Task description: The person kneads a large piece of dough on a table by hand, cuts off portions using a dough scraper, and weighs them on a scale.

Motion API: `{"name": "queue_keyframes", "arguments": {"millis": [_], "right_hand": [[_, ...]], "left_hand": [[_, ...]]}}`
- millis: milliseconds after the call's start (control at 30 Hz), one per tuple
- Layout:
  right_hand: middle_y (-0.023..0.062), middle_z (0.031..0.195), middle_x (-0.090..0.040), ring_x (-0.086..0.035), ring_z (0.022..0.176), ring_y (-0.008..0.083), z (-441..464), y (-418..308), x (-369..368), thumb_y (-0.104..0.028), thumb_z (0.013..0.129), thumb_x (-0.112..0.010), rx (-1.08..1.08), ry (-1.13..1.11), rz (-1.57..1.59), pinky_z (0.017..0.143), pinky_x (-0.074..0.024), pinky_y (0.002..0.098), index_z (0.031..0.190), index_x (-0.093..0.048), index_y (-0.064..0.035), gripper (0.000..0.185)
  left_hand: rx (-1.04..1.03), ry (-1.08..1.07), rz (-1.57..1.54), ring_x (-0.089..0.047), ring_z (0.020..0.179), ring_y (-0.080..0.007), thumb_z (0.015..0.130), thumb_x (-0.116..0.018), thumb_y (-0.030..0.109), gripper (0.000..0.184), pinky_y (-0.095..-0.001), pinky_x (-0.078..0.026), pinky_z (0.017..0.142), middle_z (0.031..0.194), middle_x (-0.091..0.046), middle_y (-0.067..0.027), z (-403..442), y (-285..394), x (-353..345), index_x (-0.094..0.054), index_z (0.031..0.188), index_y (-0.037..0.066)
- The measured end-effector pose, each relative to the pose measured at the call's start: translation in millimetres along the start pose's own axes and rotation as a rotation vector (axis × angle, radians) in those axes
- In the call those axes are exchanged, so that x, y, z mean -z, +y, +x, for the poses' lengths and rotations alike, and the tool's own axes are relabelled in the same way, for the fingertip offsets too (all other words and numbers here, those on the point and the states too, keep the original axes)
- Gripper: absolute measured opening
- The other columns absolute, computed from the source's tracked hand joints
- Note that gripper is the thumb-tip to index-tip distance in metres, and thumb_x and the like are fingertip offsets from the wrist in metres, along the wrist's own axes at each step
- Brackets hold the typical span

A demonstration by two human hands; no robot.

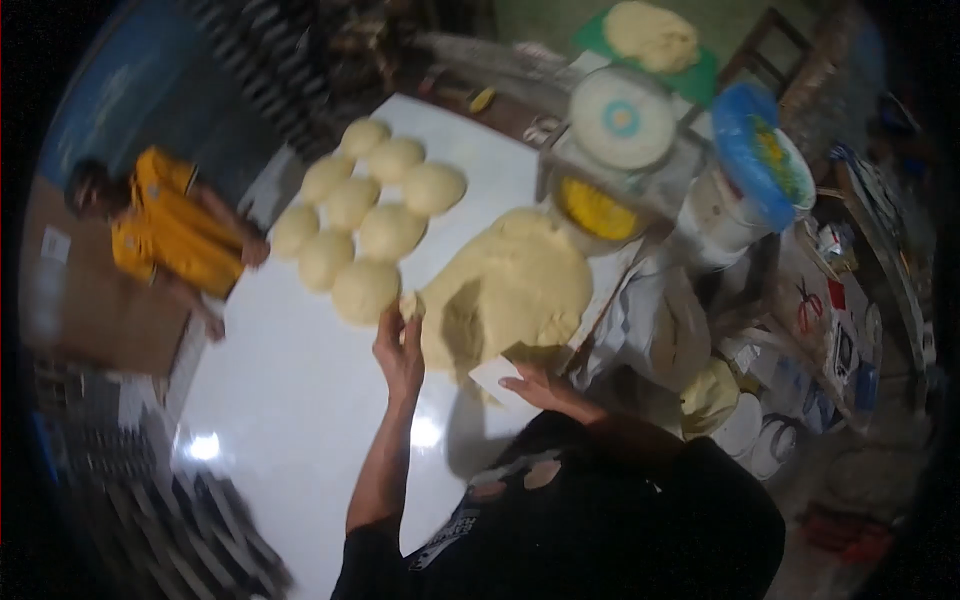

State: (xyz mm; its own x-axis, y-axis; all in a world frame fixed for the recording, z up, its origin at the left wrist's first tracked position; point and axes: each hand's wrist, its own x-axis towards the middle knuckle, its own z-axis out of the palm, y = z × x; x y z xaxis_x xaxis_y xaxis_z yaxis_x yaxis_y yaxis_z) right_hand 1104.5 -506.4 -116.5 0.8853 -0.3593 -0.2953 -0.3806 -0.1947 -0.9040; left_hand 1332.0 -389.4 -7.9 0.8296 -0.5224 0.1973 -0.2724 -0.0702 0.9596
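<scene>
Between the fingertips of my left hand (399,350) is a small piece of dough (411,306), close to the nearest of several round dough balls (366,291). My right hand (545,386) grips a white, flat dough scraper (503,384) at the near edge of a large, flattened dough mass (525,275). The scraper's far edge lies against or just over the dough; I cannot tell which. The balls sit grouped on the white tabletop (290,400), left of the large mass.
A person in a yellow shirt (175,220) stands at the table's left edge. Behind the big dough are a round-topped scale (622,118) and a container of yellow filling (597,210). A white bucket (715,225) with blue plastic stands right. More dough (650,38) lies on green at the back.
</scene>
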Motion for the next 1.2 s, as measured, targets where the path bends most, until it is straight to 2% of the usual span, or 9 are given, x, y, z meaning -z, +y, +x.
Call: {"name": "queue_keyframes", "arguments": {"millis": [167, 200, 300, 433, 500, 600, 800, 867, 1200], "right_hand": [[0.0198, 0.102, -0.069, -0.067, 0.094, 0.0296, -2, 5, 73, -0.042, 0.102, -0.062, -0.115, 0.349, -0.042, 0.086, -0.0521, 0.0414, 0.121, -0.063, -0.0016, 0.044], [0.0217, 0.120, -0.067, -0.065, 0.111, 0.0329, 1, 33, 86, -0.044, 0.103, -0.057, -0.069, 0.309, 0.037, 0.096, -0.0498, 0.0424, 0.133, -0.058, -0.0004, 0.053], [0.0206, 0.117, -0.067, -0.066, 0.105, 0.0291, -29, -10, 139, -0.047, 0.107, -0.049, -0.076, 0.333, 0.141, 0.094, -0.0506, 0.0434, 0.137, -0.056, -0.0022, 0.054], [0.0195, 0.108, -0.069, -0.068, 0.096, 0.0290, -41, -5, 154, -0.052, 0.106, -0.049, -0.239, 0.357, -0.015, 0.089, -0.0531, 0.0429, 0.135, -0.058, -0.0032, 0.057], [0.0188, 0.107, -0.069, -0.069, 0.095, 0.0290, -45, -3, 158, -0.047, 0.107, -0.051, -0.217, 0.367, -0.015, 0.088, -0.0533, 0.0425, 0.134, -0.058, -0.0024, 0.053], [0.0177, 0.108, -0.070, -0.069, 0.096, 0.0292, -39, 2, 149, -0.036, 0.108, -0.052, -0.135, 0.366, -0.149, 0.088, -0.0534, 0.0422, 0.133, -0.058, -0.0010, 0.043], [0.0197, 0.109, -0.072, -0.068, 0.096, 0.0297, -5, -11, 93, -0.033, 0.104, -0.060, 0.108, 0.345, 0.276, 0.090, -0.0519, 0.0399, 0.129, -0.063, -0.0033, 0.039], [0.0195, 0.113, -0.072, -0.067, 0.098, 0.0272, 5, -9, 81, -0.032, 0.103, -0.061, -0.023, 0.218, -0.083, 0.092, -0.0506, 0.0376, 0.128, -0.063, -0.0016, 0.039], [0.0246, 0.123, -0.066, -0.065, 0.111, 0.0327, 9, -48, 53, -0.040, 0.103, -0.060, -0.093, 0.095, -0.063, 0.096, -0.0499, 0.0408, 0.134, -0.057, 0.0000, 0.051]], "left_hand": [[-0.842, -0.119, 0.001, -0.055, 0.132, -0.0318, 0.090, -0.072, 0.003, 0.073, -0.0411, -0.042, 0.112, 0.148, -0.053, -0.0197, 183, 208, -192, -0.039, 0.155, 0.004], [-1.027, -0.072, 0.034, -0.054, 0.133, -0.0360, 0.087, -0.074, 0.006, 0.076, -0.0417, -0.040, 0.113, 0.150, -0.051, -0.0203, 209, 240, -229, -0.040, 0.155, 0.004], [-1.199, -0.054, 0.275, -0.043, 0.142, -0.0407, 0.087, -0.078, 0.030, 0.075, -0.0529, -0.035, 0.117, 0.157, -0.042, -0.0208, 262, 279, -338, -0.046, 0.153, 0.012], [-0.981, -0.468, 0.624, -0.037, 0.147, -0.0415, 0.090, -0.074, 0.045, 0.065, -0.0604, -0.029, 0.118, 0.162, -0.037, -0.0196, 264, 268, -370, -0.056, 0.148, 0.020], [-1.110, -0.118, 0.418, -0.040, 0.146, -0.0403, 0.091, -0.075, 0.038, 0.064, -0.0576, -0.029, 0.119, 0.160, -0.042, -0.0186, 239, 266, -311, -0.056, 0.147, 0.016], [-0.949, -0.159, 0.146, -0.049, 0.138, -0.0426, 0.093, -0.070, 0.011, 0.055, -0.0501, -0.036, 0.116, 0.145, -0.057, -0.0194, 193, 172, -219, -0.053, 0.145, 0.001], [-0.251, -0.508, 0.776, -0.028, 0.151, -0.0448, 0.099, -0.064, 0.036, 0.075, -0.0569, -0.023, 0.122, 0.164, -0.031, -0.0239, -7, -98, -62, -0.033, 0.158, 0.002], [-0.243, -0.541, 0.838, -0.024, 0.152, -0.0458, 0.099, -0.062, 0.042, 0.078, -0.0590, -0.021, 0.122, 0.165, -0.028, -0.0239, -52, -116, -36, -0.031, 0.159, 0.002], [-0.222, -0.596, 0.855, -0.015, 0.154, -0.0497, 0.099, -0.057, 0.048, 0.084, -0.0652, -0.014, 0.122, 0.166, -0.021, -0.0280, -40, -116, -45, -0.027, 0.160, -0.001]]}}
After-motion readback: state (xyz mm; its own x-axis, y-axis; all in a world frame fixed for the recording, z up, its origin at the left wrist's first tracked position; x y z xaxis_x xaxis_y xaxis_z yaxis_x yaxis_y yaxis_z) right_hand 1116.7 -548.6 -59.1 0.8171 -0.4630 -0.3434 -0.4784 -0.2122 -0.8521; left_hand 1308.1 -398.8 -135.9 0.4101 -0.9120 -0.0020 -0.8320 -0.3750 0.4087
